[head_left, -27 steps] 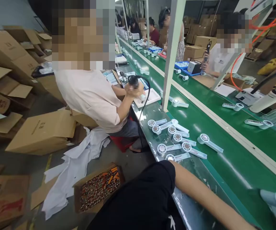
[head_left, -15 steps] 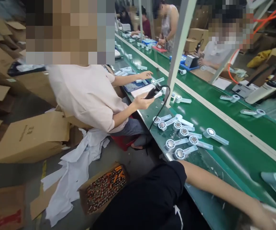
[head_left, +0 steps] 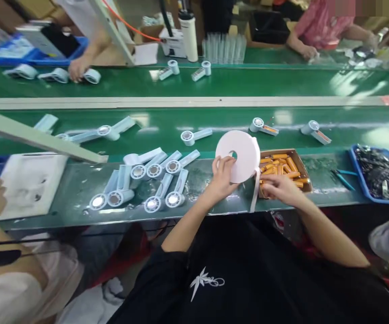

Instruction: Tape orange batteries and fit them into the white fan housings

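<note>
My left hand grips a white roll of tape, with its fingers at the central hole. A loose strip of tape hangs from the roll's right side down to the table edge. My right hand is just right of that strip, its fingers drawn together above the front of a small cardboard box. Whether they pinch anything is too small to tell. Orange cylindrical batteries fill this box. Several light blue handheld fan bodies lie on the table to the left of my left hand.
Beyond my hands a green conveyor carries more fan bodies. Blue-handled pliers and a blue tray of dark parts lie right. A slanting metal post crosses the left. Co-workers' hands are at far left and across the line.
The view has swung from the left-hand co-worker and the floor to the table before me. Both my hands and the tape roll are now fully in sight.
</note>
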The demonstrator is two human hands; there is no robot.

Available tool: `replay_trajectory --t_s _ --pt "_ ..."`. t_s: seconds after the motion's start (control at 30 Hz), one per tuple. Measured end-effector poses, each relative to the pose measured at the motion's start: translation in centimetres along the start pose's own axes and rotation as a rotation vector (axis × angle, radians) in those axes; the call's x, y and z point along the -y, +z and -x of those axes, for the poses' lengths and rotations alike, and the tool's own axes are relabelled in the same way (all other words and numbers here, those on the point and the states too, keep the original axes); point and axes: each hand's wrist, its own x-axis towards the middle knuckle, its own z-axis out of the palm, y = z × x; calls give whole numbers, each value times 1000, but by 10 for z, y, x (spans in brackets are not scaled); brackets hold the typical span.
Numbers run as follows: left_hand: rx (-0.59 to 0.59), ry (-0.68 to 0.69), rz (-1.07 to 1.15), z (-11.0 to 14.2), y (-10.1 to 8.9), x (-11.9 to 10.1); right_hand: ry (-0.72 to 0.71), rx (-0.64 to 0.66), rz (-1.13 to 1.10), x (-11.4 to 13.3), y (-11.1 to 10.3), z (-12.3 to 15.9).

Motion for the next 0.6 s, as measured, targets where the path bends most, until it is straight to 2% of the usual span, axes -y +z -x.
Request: replay_trajectory --t_s 0.1,0.2,0.27,0.33,0.4,0.47,0.53,0.6 --pt "-71 -55 -11 21 -7 7 -17 137 -16 -5 55 12" --pt "-200 -262 61 40 -18 19 -43 219 -24 -10 77 23" --pt "-277 -405 160 51 -23 28 -53 244 -15 -15 72 21" --pt "-318 -472 231 59 -24 32 -55 252 -2 -24 57 9" --pt "-318 -474 249 64 -20 30 -48 232 59 -34 39 -12" --pt "-290 -452 213 65 -13 24 -37 175 231 -44 25 -35" --pt "-246 -426 140 64 -4 16 -43 133 447 -54 21 -53" --pt "-206 -391 70 61 3 9 -67 130 579 -63 28 -62"
